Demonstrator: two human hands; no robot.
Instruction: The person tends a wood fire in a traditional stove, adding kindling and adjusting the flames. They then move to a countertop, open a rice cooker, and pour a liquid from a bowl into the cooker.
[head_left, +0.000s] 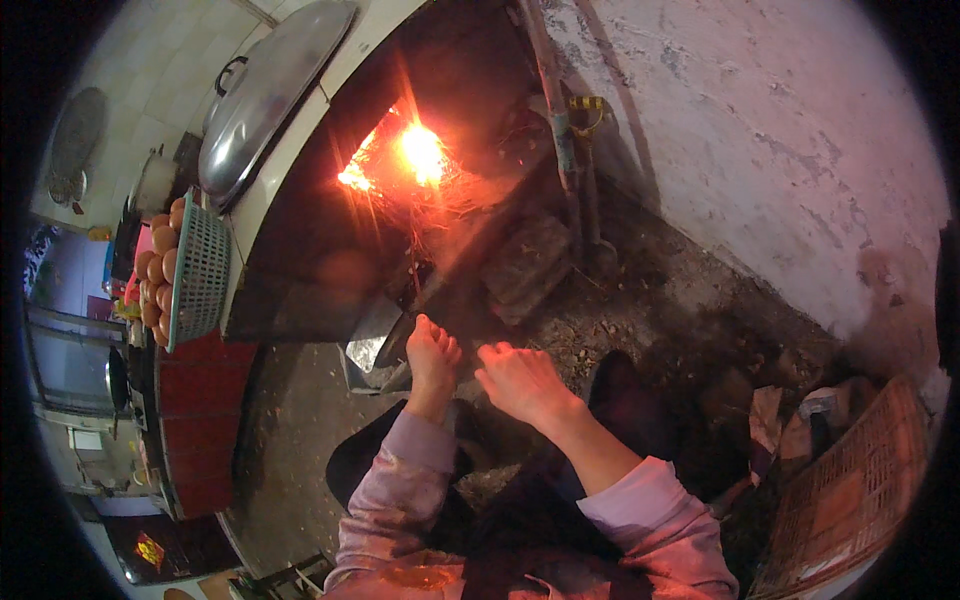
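In front of me a bright fire (422, 154) burns in the mouth of a masonry stove, among thin twigs (457, 196). A thin stick (415, 259) runs from the fire down towards my left hand (433, 364), whose fingers are curled with the thumb uppermost. Whether that hand grips the stick's end is unclear. Just to its right, my right hand (525, 379) is apart from it, with bent fingers and the back of the hand turned up. I see nothing definite in it. Below the stove mouth, close to my left hand, is a metal dustpan-like container (367, 352), partly hidden.
On the stove's tiled edge (259, 199) stand a large metal lid (259, 97) and a plastic basket (202, 270) of brown eggs (161, 262). A long-handled tool with a yellow-black grip (586, 103) leans by the wall (750, 150). A brick-like block (529, 270) and a woven basket (855, 480) lie right.
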